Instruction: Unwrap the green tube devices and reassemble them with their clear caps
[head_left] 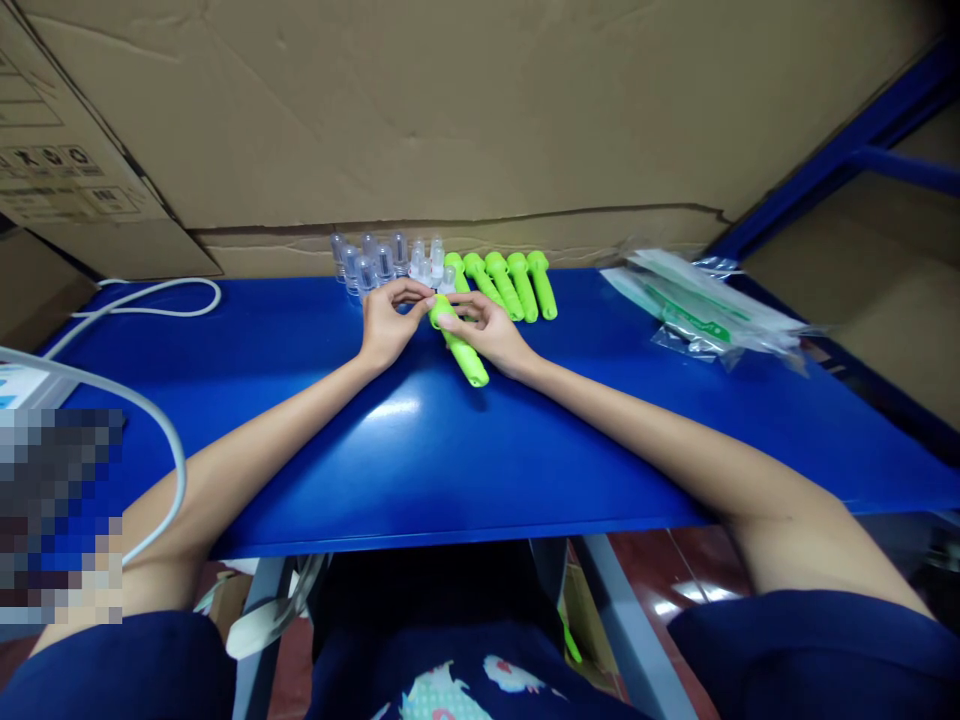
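A lime-green flashlight-shaped handle [469,364] slants over the blue table, its wider head up and left, its narrow end toward me. My right hand [495,332] is closed around its upper part, thumb lying along the near side. At the head, the thumb and fingertips of my left hand [391,326] are pinched together; whatever is between them is too small to make out. Just behind my hands stand several clear dome-topped plastic pieces [365,272] and some smaller clear pieces with white bases [418,255]. Several matching green handles [517,285] lie in a row behind my right hand.
Clear plastic bags with green-and-white printing [690,305] lie at the right of the blue table [465,470]. A white cable [161,400] loops over the left side, near a pixelated area. Cardboard [480,110] walls the back, and a blue metal frame [832,150] rises at right.
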